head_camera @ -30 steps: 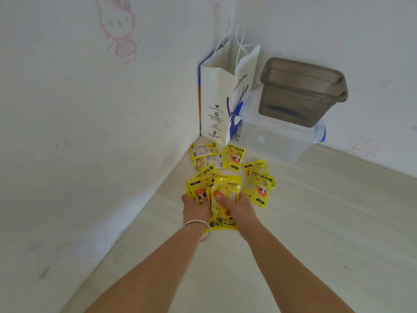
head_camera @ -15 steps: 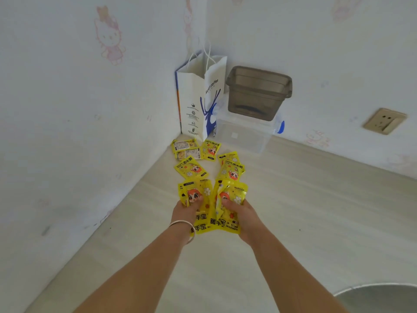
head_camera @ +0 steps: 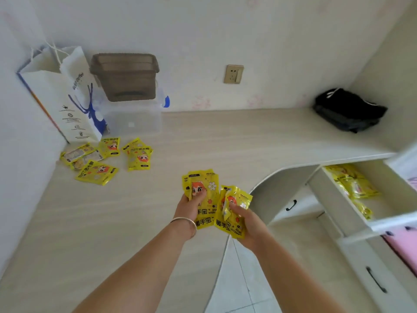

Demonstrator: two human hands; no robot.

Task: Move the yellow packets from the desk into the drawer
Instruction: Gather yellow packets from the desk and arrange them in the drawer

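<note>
Both bare forearms reached forward side by side, hands close together but apart. The left hand point(head_camera: 189, 207) — a bangle at its wrist — pinched a fan of yellow packets point(head_camera: 203, 195), thumb on top. The right hand point(head_camera: 247, 224) gripped a second bunch, fingers curled beneath

I'm looking down on the pale wood-grain desk point(head_camera: 225, 141), which runs along the wall and curves away at its front edge. My landmark is the white paper bag point(head_camera: 65, 102), standing upright in the far left corner. Just right of the bag sits a clear plastic box point(head_camera: 135, 122), with a brown tub point(head_camera: 125, 77) stacked on top. Directly in front of the bag, loose yellow packets point(head_camera: 101, 157) lie scattered flat, some overlapping. Far across from the bag, in the opposite corner, a black bundle point(head_camera: 348, 111) rests on the desk.
</note>
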